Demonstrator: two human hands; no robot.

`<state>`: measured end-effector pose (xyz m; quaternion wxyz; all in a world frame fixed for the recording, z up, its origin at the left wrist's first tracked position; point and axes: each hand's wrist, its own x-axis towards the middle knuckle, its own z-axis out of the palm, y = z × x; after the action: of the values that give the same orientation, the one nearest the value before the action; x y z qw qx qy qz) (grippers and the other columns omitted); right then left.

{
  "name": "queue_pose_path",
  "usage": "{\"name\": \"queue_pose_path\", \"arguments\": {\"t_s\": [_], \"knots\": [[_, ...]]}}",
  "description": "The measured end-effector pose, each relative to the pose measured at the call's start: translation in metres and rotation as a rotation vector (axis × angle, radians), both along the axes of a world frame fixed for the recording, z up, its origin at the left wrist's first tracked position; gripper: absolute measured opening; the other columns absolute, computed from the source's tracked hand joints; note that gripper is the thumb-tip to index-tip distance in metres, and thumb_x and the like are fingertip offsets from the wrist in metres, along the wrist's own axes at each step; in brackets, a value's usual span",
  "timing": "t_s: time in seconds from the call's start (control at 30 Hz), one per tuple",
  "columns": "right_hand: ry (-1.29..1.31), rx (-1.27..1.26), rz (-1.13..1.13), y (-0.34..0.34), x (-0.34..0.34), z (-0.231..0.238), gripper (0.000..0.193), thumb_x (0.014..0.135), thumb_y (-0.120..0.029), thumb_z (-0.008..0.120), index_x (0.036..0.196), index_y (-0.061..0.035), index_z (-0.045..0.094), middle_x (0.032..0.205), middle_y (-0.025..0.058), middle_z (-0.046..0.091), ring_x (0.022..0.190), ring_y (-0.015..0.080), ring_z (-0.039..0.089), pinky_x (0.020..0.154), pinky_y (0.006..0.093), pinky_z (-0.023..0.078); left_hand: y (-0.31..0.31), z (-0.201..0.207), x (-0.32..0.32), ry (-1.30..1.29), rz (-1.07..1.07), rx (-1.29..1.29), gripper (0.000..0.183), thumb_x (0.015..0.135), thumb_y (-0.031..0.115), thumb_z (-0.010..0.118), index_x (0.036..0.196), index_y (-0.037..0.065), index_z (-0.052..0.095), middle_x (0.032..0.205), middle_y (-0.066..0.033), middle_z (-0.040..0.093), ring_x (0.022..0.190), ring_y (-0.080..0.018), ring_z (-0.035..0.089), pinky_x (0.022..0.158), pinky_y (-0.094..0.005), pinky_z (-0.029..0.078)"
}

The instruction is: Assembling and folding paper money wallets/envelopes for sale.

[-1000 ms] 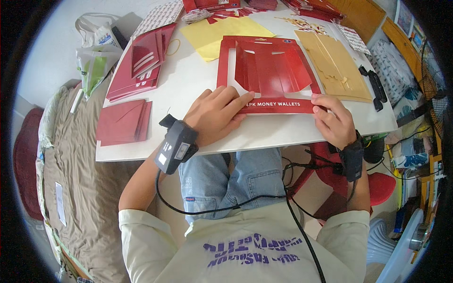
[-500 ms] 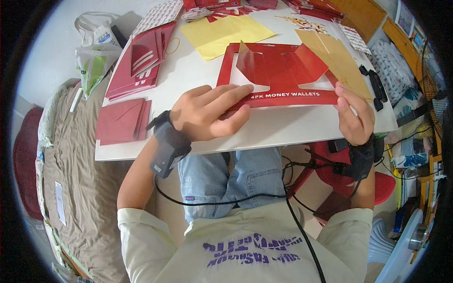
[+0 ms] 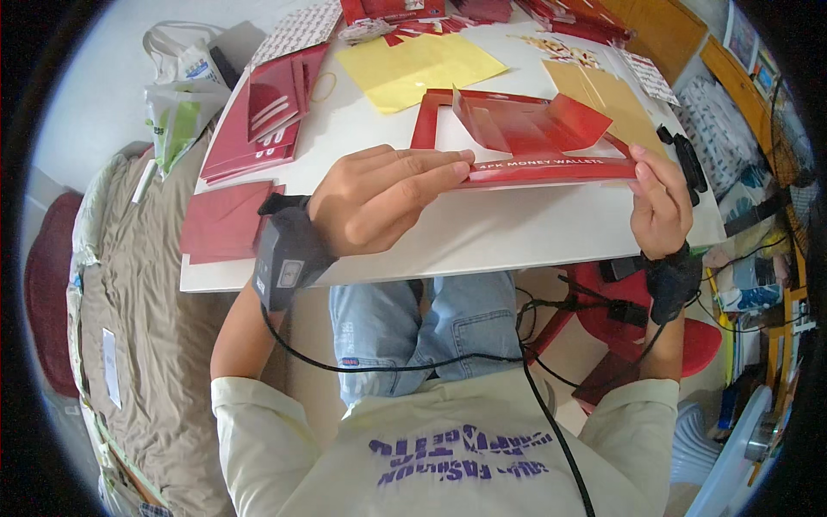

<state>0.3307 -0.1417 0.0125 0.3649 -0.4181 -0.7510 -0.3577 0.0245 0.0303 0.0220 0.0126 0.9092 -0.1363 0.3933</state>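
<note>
From the head view, I have the red card in front of me over the middle of the desk, its near edge looking raised and its two side flaps standing up from the centre panel. My left hand lies over the near left corner, fingers almost straight and close together, fingertips on the border strip; its thumb is hidden, so I cannot tell whether it pinches from below. My right hand is curled nearly closed, gripping the near right corner between thumb and fingers.

To handle this well, I judge that both corners want an even, light grip, since the border strip is narrow and looks likely to crease if one side pulls harder. I would hold the two corners level and leave the flaps free of my fingers, so that the fold lines take the bending. The yellow sheet lies just beyond the card and the tan sheets beside it on the right, so sideways swings should be small.
</note>
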Motion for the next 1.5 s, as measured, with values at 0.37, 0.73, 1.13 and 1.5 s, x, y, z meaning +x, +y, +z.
{"name": "queue_pose_path", "arguments": {"t_s": [0.37,0.73,1.13,1.5], "knots": [[0.087,0.017,-0.02,0.018,-0.004,0.048,0.03,0.087,0.004,0.059,0.117,-0.0018,0.059,0.11,0.0179,0.063,0.099,0.0308,0.061,0.088,0.0367,0.049,0.013,0.061,-0.008,-0.011,0.052,0.084,0.047,0.078,-0.012,0.053,0.124,-0.007,0.054,0.104,-0.0245,0.066,0.07,-0.029,0.063,0.062,-0.0359,0.052],[0.234,0.131,0.09,0.027,-0.021,0.089,0.02,0.093,0.0,0.053,0.112,0.0014,0.059,0.109,0.0152,0.062,0.1,0.028,0.059,0.093,0.0343,0.044,0.006,0.102,-0.018,-0.144,0.122,0.246,0.047,0.072,-0.006,0.067,0.118,-0.004,0.058,0.09,-0.0152,0.064,0.075,-0.0273,0.064,0.063,-0.035,0.053],[0.646,0.031,0.029,0.034,-0.059,0.109,0.02,0.098,-0.013,0.05,0.109,-0.0024,0.064,0.106,0.0066,0.064,0.098,0.0123,0.057,0.09,0.0257,0.042,-0.001,0.121,-0.036,-0.009,0.209,-0.109,0.024,0.094,0.008,0.059,0.117,0.0,0.056,0.096,-0.0108,0.064,0.085,-0.0148,0.064,0.074,-0.0264,0.052],[0.678,-0.352,-0.039,0.062,-0.047,0.053,0.018,0.096,-0.013,0.052,0.102,0.0014,0.061,0.098,0.0119,0.061,0.096,0.0212,0.057,0.089,0.0304,0.042,0.009,0.081,-0.016,0.15,0.384,-0.342,0.019,0.095,0.016,0.058,0.106,0.001,0.059,0.088,-0.0149,0.064,0.081,-0.0225,0.064,0.074,-0.0316,0.05]]}}
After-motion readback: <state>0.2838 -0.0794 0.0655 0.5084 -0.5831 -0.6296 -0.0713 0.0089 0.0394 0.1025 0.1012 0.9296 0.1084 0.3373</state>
